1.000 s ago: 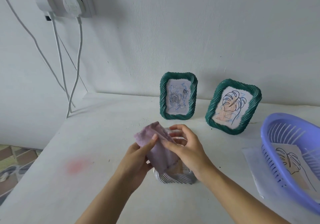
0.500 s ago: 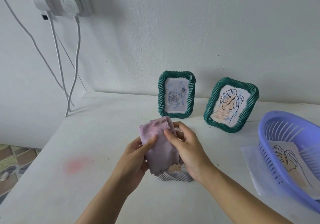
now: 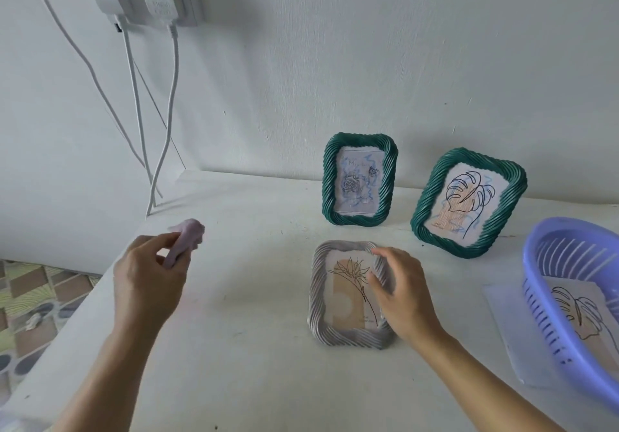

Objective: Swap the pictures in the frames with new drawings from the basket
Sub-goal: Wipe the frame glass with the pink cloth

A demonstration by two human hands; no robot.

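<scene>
Cloth [image 3: 187, 239] now off left, pinched in left hand [image 3: 147, 281]; right hand [image 3: 398, 287] grips grey frame [image 3: 346, 297] at right edge, long axis pointing away.

Grey frame [image 3: 351, 338] flat, green frames [image 3: 329, 180] upright behind, drawing [image 3: 576, 311] in basket [image 3: 549, 241]

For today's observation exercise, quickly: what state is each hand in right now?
Left hand: closed, pinching the pink cloth.
Right hand: closed, fingers curled round the right rim of the grey frame lying flat.
</scene>
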